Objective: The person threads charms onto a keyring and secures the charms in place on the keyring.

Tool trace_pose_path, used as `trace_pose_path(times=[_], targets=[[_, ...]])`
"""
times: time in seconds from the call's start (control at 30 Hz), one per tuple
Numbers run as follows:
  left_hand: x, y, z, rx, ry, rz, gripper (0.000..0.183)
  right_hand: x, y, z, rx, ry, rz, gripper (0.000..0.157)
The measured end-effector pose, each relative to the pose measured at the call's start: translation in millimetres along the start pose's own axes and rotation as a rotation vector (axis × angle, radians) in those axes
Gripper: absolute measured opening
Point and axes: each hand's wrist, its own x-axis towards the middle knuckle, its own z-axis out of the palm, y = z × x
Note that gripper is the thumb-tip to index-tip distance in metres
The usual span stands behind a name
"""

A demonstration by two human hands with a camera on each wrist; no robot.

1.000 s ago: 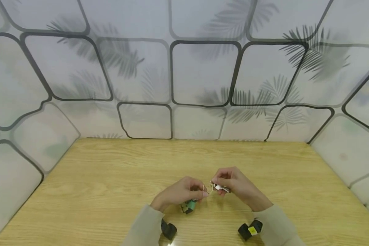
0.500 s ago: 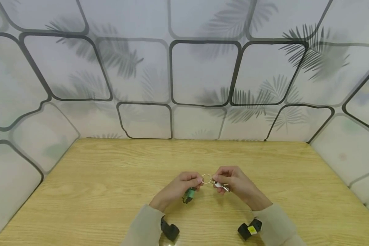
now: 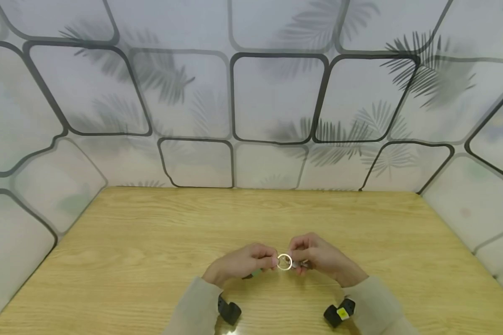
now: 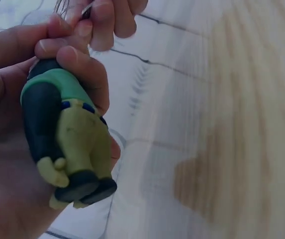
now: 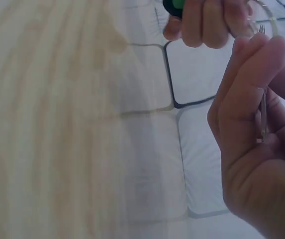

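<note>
Between my hands a pale gold key ring (image 3: 284,269) faces the head camera as a full circle. My left hand (image 3: 244,261) pinches its left side with thumb and fingertips. A rubber figurine (image 4: 80,132) with a green top, dark sleeves and yellowish trousers hangs below those fingers, lying against the palm in the left wrist view; the fingers hide its upper end. My right hand (image 3: 320,256) grips a silvery key (image 5: 263,112) between thumb and fingers at the ring's right side. Most of the key is covered by that hand.
Both hands are over a light wood-grain table (image 3: 151,242). A patterned fabric wall (image 3: 272,167) rises behind it and along both sides. Black wrist-worn devices (image 3: 229,312) sit at the sleeves, the right one with a yellow label (image 3: 343,313).
The ring has turned to face the head camera. Over the last half second both hands have come slightly nearer the body, and the figurine has gone further under the left hand.
</note>
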Motion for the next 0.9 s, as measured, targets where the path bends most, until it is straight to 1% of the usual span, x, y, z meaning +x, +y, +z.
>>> trace_pose_path(times=[0.07, 0.13, 0.3, 0.53, 0.67, 0.83, 0.9], targets=[[1.4, 0.6, 1.0, 0.009, -0.031, 0.014, 0.027, 1.8, 1.5, 1.9, 0.013, -0.033, 0.010, 0.018], [2.9, 1.1, 2.3, 0.007, -0.037, 0.023, 0.027, 3.1, 2.2, 3.1, 0.021, -0.047, 0.010, 0.018], [4.8, 1.4, 5.1, 0.005, 0.012, 0.016, 0.028, 2.4, 0.9, 4.4, 0.013, -0.021, 0.014, 0.017], [5.5, 0.7, 6.8, 0.079, 0.108, 0.047, 0.021, -0.1, -2.0, 5.6, -0.046, 0.008, 0.046, 0.017], [5.6, 1.0, 6.1, 0.087, 0.154, 0.063, 0.021, -0.4, -3.4, 4.9, -0.091, 0.034, 0.049, 0.016], [4.6, 0.8, 3.4, 0.066, 0.173, 0.079, 0.018, -0.2, -4.6, 5.4, -0.106, 0.061, 0.061, 0.017], [3.6, -0.1, 3.1, 0.048, 0.161, 0.094, 0.020, -0.2, -3.4, 6.6, -0.094, 0.067, 0.070, 0.017]])
